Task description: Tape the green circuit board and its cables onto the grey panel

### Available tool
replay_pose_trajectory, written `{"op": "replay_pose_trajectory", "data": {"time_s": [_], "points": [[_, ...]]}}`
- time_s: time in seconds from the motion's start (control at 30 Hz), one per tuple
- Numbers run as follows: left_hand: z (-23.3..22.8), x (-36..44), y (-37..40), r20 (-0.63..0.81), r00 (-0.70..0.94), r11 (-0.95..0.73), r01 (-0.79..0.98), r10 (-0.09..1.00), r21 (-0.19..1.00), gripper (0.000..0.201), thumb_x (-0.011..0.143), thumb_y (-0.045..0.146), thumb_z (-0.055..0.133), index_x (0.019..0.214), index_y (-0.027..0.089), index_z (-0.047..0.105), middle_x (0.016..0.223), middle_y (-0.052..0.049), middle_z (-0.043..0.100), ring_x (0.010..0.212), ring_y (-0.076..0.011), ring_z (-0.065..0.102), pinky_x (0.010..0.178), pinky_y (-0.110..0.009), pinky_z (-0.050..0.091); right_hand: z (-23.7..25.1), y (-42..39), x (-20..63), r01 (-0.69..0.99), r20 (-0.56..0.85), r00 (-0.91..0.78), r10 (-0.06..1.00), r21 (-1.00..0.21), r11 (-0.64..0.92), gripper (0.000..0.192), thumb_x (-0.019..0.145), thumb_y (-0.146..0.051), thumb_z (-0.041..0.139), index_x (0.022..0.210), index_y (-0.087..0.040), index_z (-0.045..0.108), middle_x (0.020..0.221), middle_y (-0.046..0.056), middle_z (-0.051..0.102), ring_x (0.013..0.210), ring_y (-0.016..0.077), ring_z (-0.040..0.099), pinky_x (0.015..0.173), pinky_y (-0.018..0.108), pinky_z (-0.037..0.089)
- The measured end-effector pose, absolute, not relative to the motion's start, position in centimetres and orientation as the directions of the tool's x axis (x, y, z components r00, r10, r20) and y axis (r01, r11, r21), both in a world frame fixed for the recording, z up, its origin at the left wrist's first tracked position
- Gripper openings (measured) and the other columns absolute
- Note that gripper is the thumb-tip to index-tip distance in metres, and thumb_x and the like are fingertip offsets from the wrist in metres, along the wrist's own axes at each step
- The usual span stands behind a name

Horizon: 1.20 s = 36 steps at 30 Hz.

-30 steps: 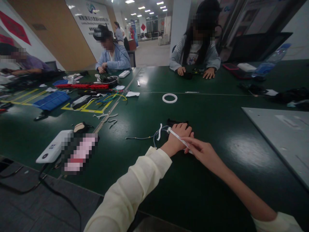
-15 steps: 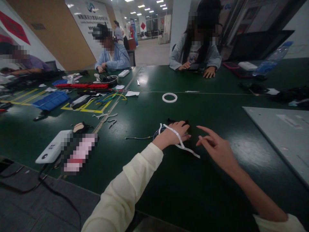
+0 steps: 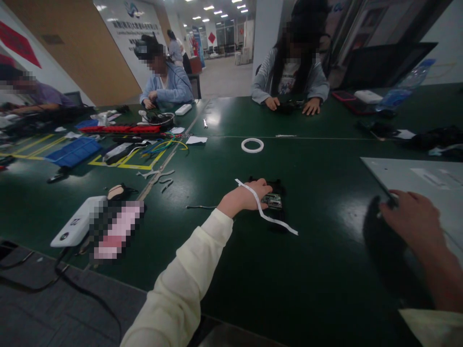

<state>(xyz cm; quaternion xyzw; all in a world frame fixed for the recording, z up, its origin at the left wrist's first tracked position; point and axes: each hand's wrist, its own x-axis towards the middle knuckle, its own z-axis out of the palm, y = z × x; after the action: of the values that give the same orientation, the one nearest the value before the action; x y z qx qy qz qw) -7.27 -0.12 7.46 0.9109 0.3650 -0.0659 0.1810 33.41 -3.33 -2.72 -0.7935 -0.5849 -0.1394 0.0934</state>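
Observation:
My left hand rests on the green table, its fingers pressing on a small black device with a green circuit board. A white strip drapes over that hand and trails right onto the table. A thin wire lies just left of the wrist. My right hand is far to the right, blurred, at the near corner of a grey sheet; whether it grips anything there is unclear.
A white tape ring lies beyond the device. A white power bank and a pink object sit at front left. Coloured wires, a red strip and a blue tray lie at left. Three people sit across the table.
My right hand let go of the white strip and swung right to the grey sheet. The strip now hangs over my left hand, which stays on the device.

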Motion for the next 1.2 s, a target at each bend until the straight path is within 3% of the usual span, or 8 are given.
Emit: {"op": "replay_pose_trajectory", "data": {"time_s": [0.13, 0.3, 0.5, 0.6, 0.77, 1.0, 1.2], "points": [[7.2, -7.4, 0.0, -0.25, 0.725, -0.665, 0.688, 0.642, 0.289, 0.045, 0.083, 0.032, 0.055, 0.124, 0.018, 0.044, 0.124, -0.008, 0.041, 0.099, -0.0173, 0.055, 0.083, -0.029, 0.046, -1.6, -3.1, 34.2, 0.929, 0.135, 0.364, 0.921, -0.114, -0.351, 0.039, 0.082, -0.023, 0.055, 0.116, -0.005, 0.061, 0.109, 0.023, 0.059, 0.102, 0.0292, 0.053, 0.07, 0.036, 0.035], [7.0, -7.5, 0.1, -0.24, 0.725, -0.659, 0.687, 0.645, 0.306, 0.046, 0.081, 0.036, 0.056, 0.122, 0.019, 0.044, 0.124, -0.008, 0.038, 0.095, -0.0166, 0.056, 0.081, -0.029, 0.047, 0.0, -2.8, 33.9, 0.831, -0.013, 0.509, 0.86, -0.254, -0.496, 0.044, 0.076, -0.022, 0.063, 0.118, -0.009, 0.062, 0.114, 0.019, 0.059, 0.098, 0.0266, 0.054, 0.068, 0.035, 0.033], [7.3, -7.8, 0.4, -0.282, 0.737, -0.67, 0.675, 0.614, 0.307, 0.051, 0.078, 0.038, 0.059, 0.124, 0.02, 0.043, 0.12, -0.008, 0.042, 0.097, -0.0189, 0.055, 0.078, -0.029, 0.047, 0.3, -2.8, 33.4, 0.793, 0.002, 0.562, 0.827, -0.285, -0.538, 0.036, 0.078, -0.023, 0.058, 0.112, -0.015, 0.066, 0.1, 0.014, 0.066, 0.079, 0.0234, 0.056, 0.067, 0.034, 0.034], [7.4, -7.8, 0.4, -0.296, 0.727, -0.669, 0.686, 0.62, 0.286, 0.053, 0.077, 0.035, 0.06, 0.125, 0.021, 0.042, 0.121, -0.007, 0.043, 0.099, -0.0194, 0.054, 0.08, -0.03, 0.047, 0.4, -3.1, 32.6, 0.778, 0.019, 0.587, 0.809, -0.291, -0.557, 0.034, 0.08, -0.026, 0.053, 0.111, -0.017, 0.066, 0.096, 0.01, 0.067, 0.08, 0.023, 0.058, 0.069, 0.033, 0.036], [7.4, -7.7, 0.4, -0.304, 0.718, -0.682, 0.694, 0.627, 0.231, 0.055, 0.076, 0.034, 0.063, 0.125, 0.02, 0.043, 0.122, -0.009, 0.045, 0.104, -0.0216, 0.052, 0.082, -0.031, 0.046, 0.6, -3.6, 30.6, 0.812, 0.044, 0.539, 0.841, -0.292, -0.505, 0.036, 0.082, -0.028, 0.047, 0.113, -0.02, 0.064, 0.098, 0.006, 0.066, 0.092, 0.0225, 0.058, 0.075, 0.03, 0.038], [7.0, -7.5, 0.6, -0.282, 0.729, -0.701, 0.682, 0.624, 0.211, 0.057, 0.073, 0.034, 0.067, 0.124, 0.02, 0.044, 0.12, -0.009, 0.047, 0.104, -0.0216, 0.053, 0.085, -0.032, 0.046, 0.4, -4.2, 26.2, 0.881, 0.085, 0.367, 0.926, -0.352, -0.317, 0.038, 0.078, -0.031, 0.044, 0.109, -0.022, 0.065, 0.092, 0.004, 0.066, 0.084, 0.0226, 0.06, 0.074, 0.032, 0.042], [7.0, -7.5, 0.6, -0.293, 0.726, -0.695, 0.684, 0.622, 0.222, 0.056, 0.073, 0.034, 0.066, 0.123, 0.02, 0.044, 0.119, -0.008, 0.048, 0.103, -0.0215, 0.053, 0.082, -0.032, 0.047, 0.4, -5.5, 22.3, 0.902, 0.175, 0.127, 0.976, -0.429, -0.041, 0.041, 0.08, -0.035, 0.039, 0.108, -0.018, 0.065, 0.124, 0.008, 0.055, 0.1, 0.0261, 0.057, 0.084, 0.039, 0.044]]}}
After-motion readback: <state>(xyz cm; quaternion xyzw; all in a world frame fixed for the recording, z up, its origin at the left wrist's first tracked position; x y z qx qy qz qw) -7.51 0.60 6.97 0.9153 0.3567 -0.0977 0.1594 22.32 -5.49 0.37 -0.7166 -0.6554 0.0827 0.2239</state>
